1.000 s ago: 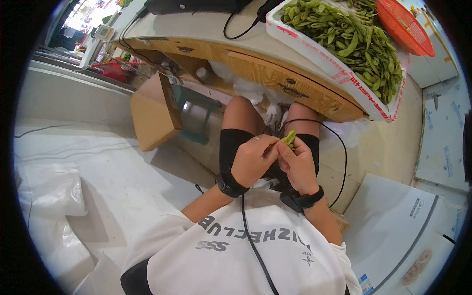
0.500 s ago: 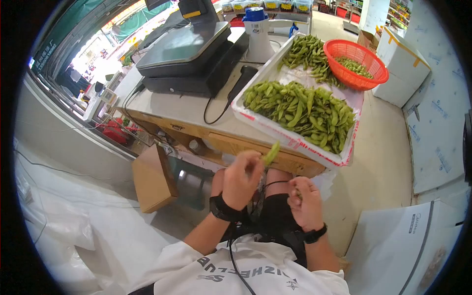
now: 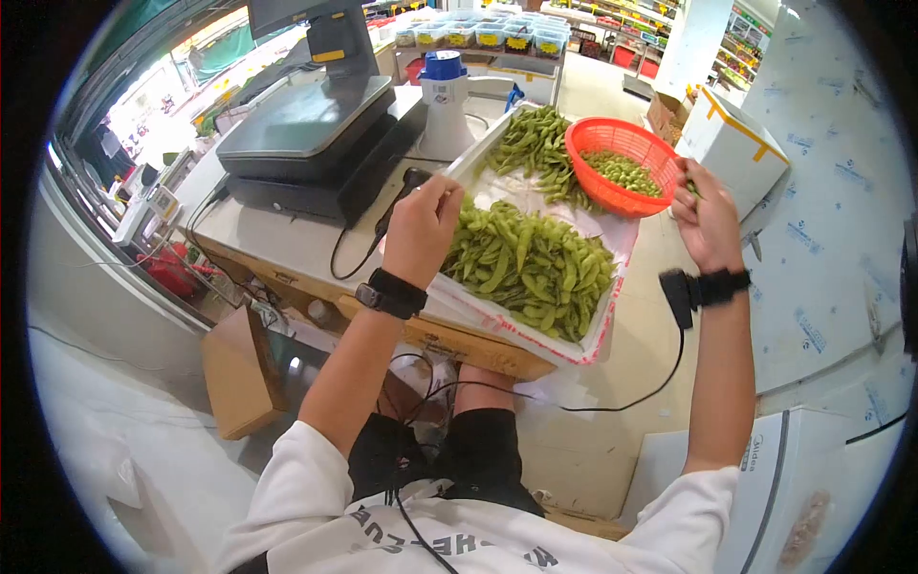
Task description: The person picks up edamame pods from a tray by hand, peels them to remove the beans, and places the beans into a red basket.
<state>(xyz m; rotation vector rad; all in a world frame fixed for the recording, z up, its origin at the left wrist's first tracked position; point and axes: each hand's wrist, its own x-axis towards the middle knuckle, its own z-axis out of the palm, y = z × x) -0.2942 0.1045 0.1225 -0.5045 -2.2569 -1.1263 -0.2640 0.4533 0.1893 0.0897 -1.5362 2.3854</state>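
Observation:
My left hand (image 3: 424,230) is over the left edge of a white foam tray (image 3: 512,335), fingers pinched on a blurred green edamame pod (image 3: 466,204). Below and right of it lies a large heap of edamame pods (image 3: 531,268). My right hand (image 3: 708,218) is curled up at the right rim of a red plastic colander (image 3: 612,198), with a bit of green edamame showing between the fingers. Shelled green beans (image 3: 623,174) cover part of the colander's bottom. A second pile of pods (image 3: 534,143) fills the tray's far end, beside the colander.
Left of the tray, a black weighing scale (image 3: 306,129) and a white-and-blue megaphone (image 3: 445,105) stand on the counter. A black cable (image 3: 612,409) hangs from my right wrist. White foam boxes (image 3: 732,143) stand right of the tray; a cardboard box (image 3: 239,373) is below left.
Both hands have moved up and forward from my lap, the left to the tray's left edge, the right out to the colander. The view has shifted, too.

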